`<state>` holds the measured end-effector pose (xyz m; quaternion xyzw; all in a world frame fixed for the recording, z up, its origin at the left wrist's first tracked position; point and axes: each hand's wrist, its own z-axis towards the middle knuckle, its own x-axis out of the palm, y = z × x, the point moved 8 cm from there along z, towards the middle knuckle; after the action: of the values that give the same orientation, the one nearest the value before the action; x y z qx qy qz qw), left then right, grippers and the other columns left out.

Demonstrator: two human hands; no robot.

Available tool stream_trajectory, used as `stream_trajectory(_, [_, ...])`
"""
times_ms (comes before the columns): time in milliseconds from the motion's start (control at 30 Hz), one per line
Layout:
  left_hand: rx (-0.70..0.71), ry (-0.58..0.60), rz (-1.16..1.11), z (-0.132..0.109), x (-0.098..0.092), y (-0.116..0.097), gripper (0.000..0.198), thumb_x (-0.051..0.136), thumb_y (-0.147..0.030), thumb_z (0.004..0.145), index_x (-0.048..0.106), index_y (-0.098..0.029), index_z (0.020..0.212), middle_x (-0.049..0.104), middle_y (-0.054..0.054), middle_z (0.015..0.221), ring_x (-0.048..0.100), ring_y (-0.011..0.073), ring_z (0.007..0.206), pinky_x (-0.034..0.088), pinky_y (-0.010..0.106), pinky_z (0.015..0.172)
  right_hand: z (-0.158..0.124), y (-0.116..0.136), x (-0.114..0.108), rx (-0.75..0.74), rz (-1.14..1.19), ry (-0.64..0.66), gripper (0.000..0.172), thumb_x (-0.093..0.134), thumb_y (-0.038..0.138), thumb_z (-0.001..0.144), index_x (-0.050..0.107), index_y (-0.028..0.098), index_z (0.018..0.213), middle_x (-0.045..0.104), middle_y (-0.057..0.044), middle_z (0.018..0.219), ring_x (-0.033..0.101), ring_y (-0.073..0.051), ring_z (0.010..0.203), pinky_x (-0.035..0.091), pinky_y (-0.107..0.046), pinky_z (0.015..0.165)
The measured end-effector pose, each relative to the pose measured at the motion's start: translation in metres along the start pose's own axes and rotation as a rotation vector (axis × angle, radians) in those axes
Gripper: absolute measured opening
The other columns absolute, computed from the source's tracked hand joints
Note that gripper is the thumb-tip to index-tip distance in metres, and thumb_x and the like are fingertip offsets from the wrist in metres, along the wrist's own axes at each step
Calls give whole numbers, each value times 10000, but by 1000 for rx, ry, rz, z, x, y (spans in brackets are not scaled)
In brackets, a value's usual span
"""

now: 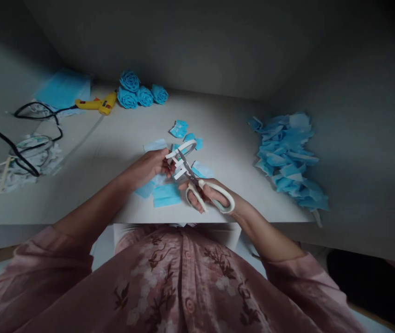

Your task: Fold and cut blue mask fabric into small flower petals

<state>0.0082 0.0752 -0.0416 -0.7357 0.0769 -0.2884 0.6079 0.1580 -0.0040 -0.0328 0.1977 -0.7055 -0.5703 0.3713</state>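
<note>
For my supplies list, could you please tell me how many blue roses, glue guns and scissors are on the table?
Blue roses: 4
Yellow glue gun: 1
Scissors, held in the right hand beside the white strips in the left hand: 1
Total: 6

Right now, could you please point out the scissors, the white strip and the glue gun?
scissors (191,177): head view, blades near pivot.
white strip (186,145): head view, on its curved loop.
glue gun (97,105): head view, on its yellow body.
</note>
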Motion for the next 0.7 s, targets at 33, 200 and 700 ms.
stream_trajectory(33, [-5, 13, 1, 0, 1, 0, 572, 772, -721, 833, 696, -154, 833, 683, 57, 767, 642, 159, 689, 537, 279, 628, 1, 1, 0, 10, 6, -16, 653, 627, 745, 966, 698, 141, 1204, 640, 3, 811, 605, -89, 594, 503, -227, 520])
stream_trajectory(200, [14, 46, 8, -2, 6, -1, 589, 782, -738, 824, 682, -158, 801, 651, 39, 731, 618, 151, 654, 519, 288, 613, 3, 7, 3, 12, 58, -52, 633, 659, 736, 951, 718, 146, 1173, 631, 11, 801, 590, -83, 577, 485, -218, 510])
stream_trajectory(700, [-71, 38, 2, -3, 9, -1, 374, 765, -533, 845, 657, -177, 813, 646, 27, 752, 630, 164, 698, 501, 298, 660, 8, -5, 11, 140, 344, -66, 711, 775, 833, 772, 713, 160, 993, 482, 112, 575, 338, -30, 371, 306, -179, 329])
